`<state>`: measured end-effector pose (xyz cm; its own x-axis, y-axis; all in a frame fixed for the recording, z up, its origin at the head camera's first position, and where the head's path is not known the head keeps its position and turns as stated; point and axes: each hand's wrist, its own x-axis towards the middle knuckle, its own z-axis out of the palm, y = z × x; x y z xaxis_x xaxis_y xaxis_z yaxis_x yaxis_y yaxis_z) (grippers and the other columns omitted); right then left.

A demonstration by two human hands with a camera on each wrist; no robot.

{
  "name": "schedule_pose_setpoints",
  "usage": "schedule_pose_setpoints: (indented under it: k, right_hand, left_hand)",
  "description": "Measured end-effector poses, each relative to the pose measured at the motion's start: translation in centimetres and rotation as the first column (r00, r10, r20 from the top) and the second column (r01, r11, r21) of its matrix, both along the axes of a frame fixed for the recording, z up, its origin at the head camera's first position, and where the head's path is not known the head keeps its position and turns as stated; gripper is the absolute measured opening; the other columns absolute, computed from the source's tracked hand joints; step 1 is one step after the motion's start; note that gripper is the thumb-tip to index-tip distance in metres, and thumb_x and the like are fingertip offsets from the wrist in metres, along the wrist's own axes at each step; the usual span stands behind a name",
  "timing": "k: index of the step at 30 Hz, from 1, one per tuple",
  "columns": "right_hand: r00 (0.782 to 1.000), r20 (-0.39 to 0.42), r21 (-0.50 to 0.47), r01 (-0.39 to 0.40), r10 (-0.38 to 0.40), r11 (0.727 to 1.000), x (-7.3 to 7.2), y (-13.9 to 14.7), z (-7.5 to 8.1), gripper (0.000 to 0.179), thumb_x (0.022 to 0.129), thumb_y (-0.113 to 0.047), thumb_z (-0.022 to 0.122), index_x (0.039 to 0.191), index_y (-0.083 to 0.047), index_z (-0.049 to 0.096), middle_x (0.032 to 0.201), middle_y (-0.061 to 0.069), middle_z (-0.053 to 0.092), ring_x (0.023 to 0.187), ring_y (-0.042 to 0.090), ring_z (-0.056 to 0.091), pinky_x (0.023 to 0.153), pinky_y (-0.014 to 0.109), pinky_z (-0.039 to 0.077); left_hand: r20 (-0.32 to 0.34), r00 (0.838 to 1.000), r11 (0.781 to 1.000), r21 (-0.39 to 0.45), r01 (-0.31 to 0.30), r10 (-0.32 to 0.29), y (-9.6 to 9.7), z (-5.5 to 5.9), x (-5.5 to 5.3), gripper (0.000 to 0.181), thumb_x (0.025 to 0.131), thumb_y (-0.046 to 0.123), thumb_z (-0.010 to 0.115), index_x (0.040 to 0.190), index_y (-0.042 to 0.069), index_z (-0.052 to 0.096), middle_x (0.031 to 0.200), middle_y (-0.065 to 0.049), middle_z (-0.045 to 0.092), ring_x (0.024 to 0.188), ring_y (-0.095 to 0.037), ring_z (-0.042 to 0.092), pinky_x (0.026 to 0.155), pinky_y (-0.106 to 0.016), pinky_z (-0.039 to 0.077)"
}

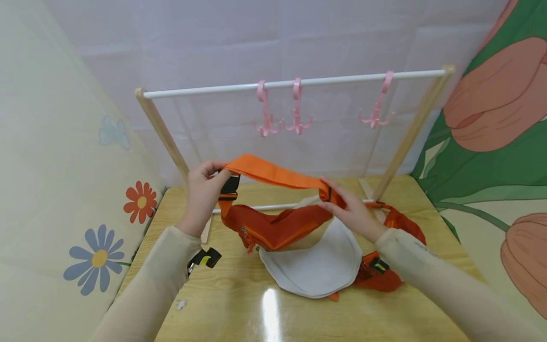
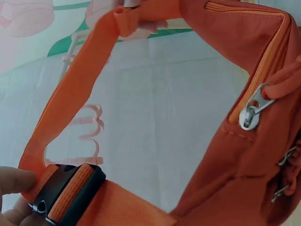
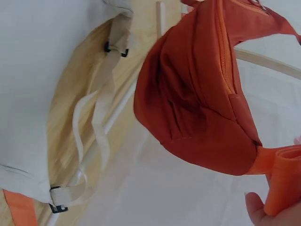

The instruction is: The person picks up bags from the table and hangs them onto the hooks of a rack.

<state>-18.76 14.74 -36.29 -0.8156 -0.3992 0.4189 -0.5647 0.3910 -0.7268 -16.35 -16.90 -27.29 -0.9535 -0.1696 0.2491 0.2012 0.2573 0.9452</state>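
Observation:
A red-orange waist bag (image 1: 278, 225) hangs between my hands, lifted over the table. Its bright orange strap (image 1: 273, 173) arches above the bag. My left hand (image 1: 202, 192) pinches the strap beside a black buckle (image 2: 68, 193), which is fastened. At the other end my right hand (image 1: 352, 211) grips the strap, where it is folded over in a loop (image 3: 284, 179). In the left wrist view a metal zipper pull (image 2: 251, 113) sits at the end of the bag's orange zipper. The bag overlaps a white bag (image 1: 314, 266) lying below.
Pink hooks (image 1: 265, 111) hang from the white rail (image 1: 205, 90) of a wooden-sided rack behind my hands. Another red-orange bag (image 1: 378, 273) lies at the right, by the white bag. A black strap piece (image 1: 209, 258) and a white scrap (image 1: 181, 305) are at the left.

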Motion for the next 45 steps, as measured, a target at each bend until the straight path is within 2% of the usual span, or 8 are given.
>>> schedule_pose_setpoints:
  k: [3,9,12,18,24,29,35,45]
  right_hand:
    - [1.0,0.025,-0.03,-0.002,0.003,1.0,-0.4,0.3,1.0,0.058,0.095,-0.004,0.061,0.149,-0.005,0.038,0.142,0.023,0.045,0.113,0.031,0.052,0.089,0.018,0.04]
    - [0.999,0.016,-0.026,0.052,-0.051,0.998,-1.3,0.2,2.6,0.057,0.098,-0.01,0.058,0.151,-0.013,0.036,0.152,0.015,0.036,0.134,0.032,0.039,0.106,0.049,0.035]
    - [0.997,0.036,-0.053,0.074,-0.072,0.996,-1.6,-0.2,3.2,0.057,0.099,-0.014,0.058,0.151,-0.018,0.037,0.152,0.011,0.036,0.128,0.029,0.046,0.098,0.042,0.043]
    - [0.993,0.057,-0.102,0.106,-0.101,0.989,-2.0,-1.5,4.7,0.055,0.098,-0.019,0.059,0.15,-0.025,0.039,0.144,0.012,0.048,0.075,0.023,0.047,0.059,0.025,0.041]
    - [0.99,0.096,-0.163,0.115,-0.1,0.98,-3.0,-3.1,6.1,0.055,0.098,-0.025,0.059,0.149,-0.03,0.039,0.146,0.009,0.045,0.091,0.022,0.053,0.068,0.024,0.045]
    - [0.988,0.138,-0.232,0.094,-0.063,0.968,-3.7,-4.3,6.9,0.055,0.098,-0.026,0.059,0.149,-0.028,0.039,0.129,0.015,0.059,0.098,0.021,0.059,0.075,0.024,0.049]
    - [0.993,0.118,-0.331,0.05,-0.011,0.942,-4.5,-5.6,7.4,0.053,0.099,-0.018,0.058,0.149,-0.017,0.041,0.109,0.021,0.064,0.098,0.028,0.063,0.075,0.023,0.052]
    - [0.989,0.145,-0.418,0.056,0.006,0.907,-5.6,-7.2,7.7,0.051,0.098,-0.016,0.059,0.147,-0.012,0.044,0.092,0.014,0.059,0.089,0.024,0.067,0.066,0.023,0.053]
  left_hand:
    - [0.035,0.999,0.999,0.019,0.03,-0.031,-0.5,-0.3,-0.3,0.021,0.093,0.012,0.063,0.104,-0.004,0.07,0.084,0.006,0.069,0.076,-0.011,0.063,0.069,-0.024,0.053]
    - [0.103,0.989,0.993,-0.022,0.113,-0.111,-1.5,-0.7,-1.0,0.032,0.095,0.02,0.065,0.116,-0.004,0.068,0.091,0.005,0.072,0.089,-0.008,0.063,0.081,-0.023,0.05]
    - [0.093,0.988,0.989,-0.074,0.13,-0.123,-1.9,-0.7,-1.3,0.036,0.096,0.025,0.064,0.117,-0.004,0.068,0.095,0.003,0.071,0.092,-0.007,0.061,0.084,-0.023,0.048]
    - [-0.003,0.998,0.985,-0.165,0.059,-0.06,-2.2,0.6,-1.7,0.036,0.095,0.031,0.064,0.106,-0.002,0.072,0.079,0.008,0.067,0.069,-0.007,0.061,0.062,-0.022,0.051]
    - [-0.056,0.998,0.979,-0.203,-0.002,-0.01,-2.6,3.1,-1.9,0.038,0.094,0.034,0.066,0.105,-0.001,0.073,0.072,0.012,0.065,0.061,-0.007,0.06,0.058,-0.019,0.051]
    - [-0.138,0.99,0.975,-0.209,-0.07,0.042,-2.7,4.5,-1.9,0.037,0.094,0.033,0.065,0.104,-0.001,0.073,0.073,0.014,0.064,0.068,-0.009,0.059,0.055,-0.019,0.05]
    - [-0.181,0.976,0.974,-0.167,-0.152,0.121,-2.6,4.8,-1.9,0.037,0.094,0.032,0.065,0.104,-0.003,0.073,0.079,0.01,0.064,0.07,-0.01,0.059,0.061,-0.017,0.05]
    - [-0.174,0.973,0.976,-0.13,-0.176,0.153,-2.3,4.7,-2.1,0.036,0.096,0.031,0.063,0.11,-0.001,0.071,0.087,0.002,0.065,0.072,-0.011,0.06,0.063,-0.017,0.051]
